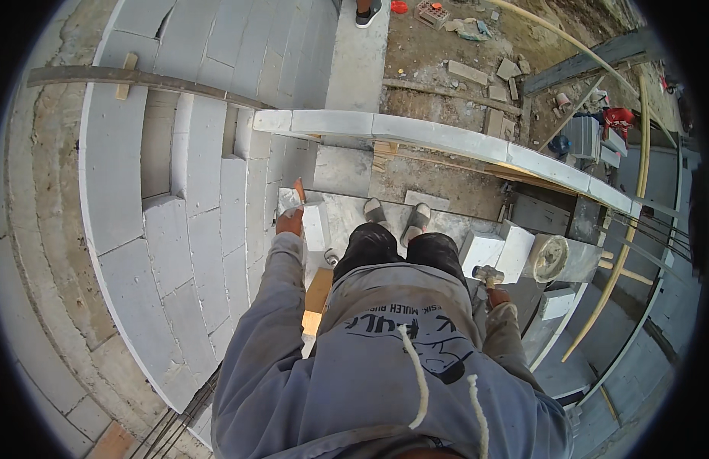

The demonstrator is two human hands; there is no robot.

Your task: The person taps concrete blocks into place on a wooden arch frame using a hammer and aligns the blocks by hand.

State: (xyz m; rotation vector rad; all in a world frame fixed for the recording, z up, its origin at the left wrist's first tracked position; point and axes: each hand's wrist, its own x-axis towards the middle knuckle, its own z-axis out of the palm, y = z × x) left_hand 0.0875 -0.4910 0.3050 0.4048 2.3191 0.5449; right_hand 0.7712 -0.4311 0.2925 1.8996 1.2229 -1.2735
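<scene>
My left hand (290, 221) is closed around a slim orange-brown item (299, 188), too small to make out, beside a white block (316, 233). My right hand (497, 296) is closed on a mallet (487, 274) with a pale cylindrical head, close to two white blocks (515, 252) and a round bucket (547, 258) with pale residue inside. My sandaled feet (416, 222) stand on a pale, dusty platform (339, 206). A small metal object (331, 257) lies near my left leg, too small to identify.
Block walls (117, 176) rise at left, crossed by a timber (71, 74). A row of white blocks (331, 122) spans ahead. Another person's shoe (364, 17) shows at top. A person in red (617, 120) is at right, near bamboo poles (643, 161), rubble and rebar.
</scene>
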